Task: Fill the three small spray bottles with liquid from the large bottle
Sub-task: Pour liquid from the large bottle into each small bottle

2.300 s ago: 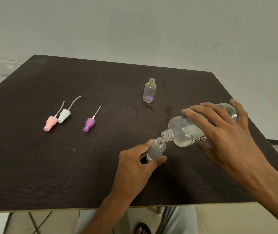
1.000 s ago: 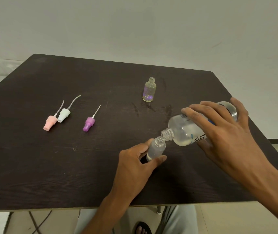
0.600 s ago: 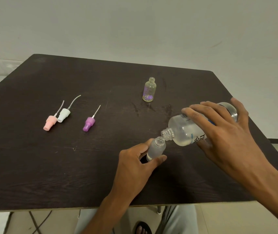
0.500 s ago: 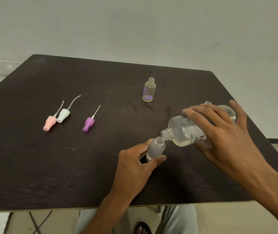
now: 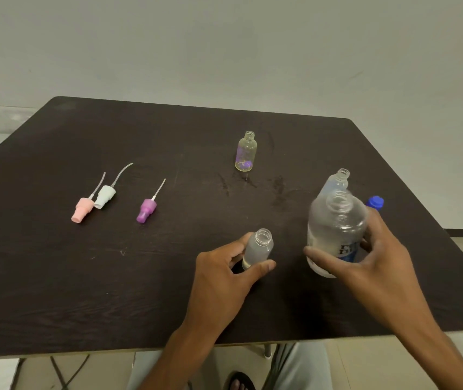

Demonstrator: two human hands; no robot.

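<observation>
My left hand (image 5: 224,274) grips a small clear spray bottle (image 5: 258,247) that stands uncapped on the dark table (image 5: 55,277) with liquid inside. My right hand (image 5: 371,257) holds the large clear bottle (image 5: 336,229) upright, just right of it, mouth open and part full. Behind the large bottle stands a second small bottle (image 5: 337,180), partly hidden. A third small bottle (image 5: 246,152) stands farther back, near the table's middle, and looks almost empty.
Three spray tops with dip tubes lie at the left: pink (image 5: 81,208), white (image 5: 106,194) and purple (image 5: 146,210). A blue cap (image 5: 375,202) sits behind my right hand. The table's near edge runs just below my forearms. A wall stands behind.
My right hand has tipped the large bottle back from pouring to upright and drawn it rightwards. This uncovers the second small bottle and the blue cap. My left hand keeps its hold.
</observation>
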